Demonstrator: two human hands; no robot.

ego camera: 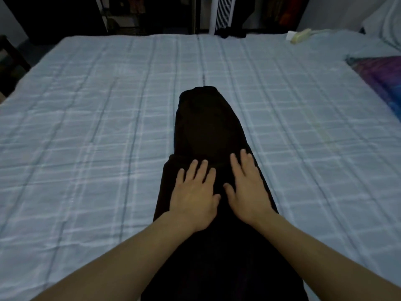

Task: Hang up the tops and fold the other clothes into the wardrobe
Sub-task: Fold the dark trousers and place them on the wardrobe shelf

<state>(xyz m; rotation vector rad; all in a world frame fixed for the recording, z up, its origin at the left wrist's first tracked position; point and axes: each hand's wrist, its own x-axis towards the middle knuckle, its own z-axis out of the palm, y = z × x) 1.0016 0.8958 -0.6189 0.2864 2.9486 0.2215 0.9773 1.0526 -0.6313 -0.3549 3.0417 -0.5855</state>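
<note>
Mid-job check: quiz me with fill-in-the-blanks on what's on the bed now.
The left hand and right hand rest flat on a ___ garment.
It lies on a checked bedcover coloured light ___.
The purple fabric lies at the bed's ___ edge.
Missing: black; blue; right.

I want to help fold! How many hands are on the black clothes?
2. The left hand lies flat on the black clothes, and the right hand lies flat beside it, both over the bed. No others show.
</note>
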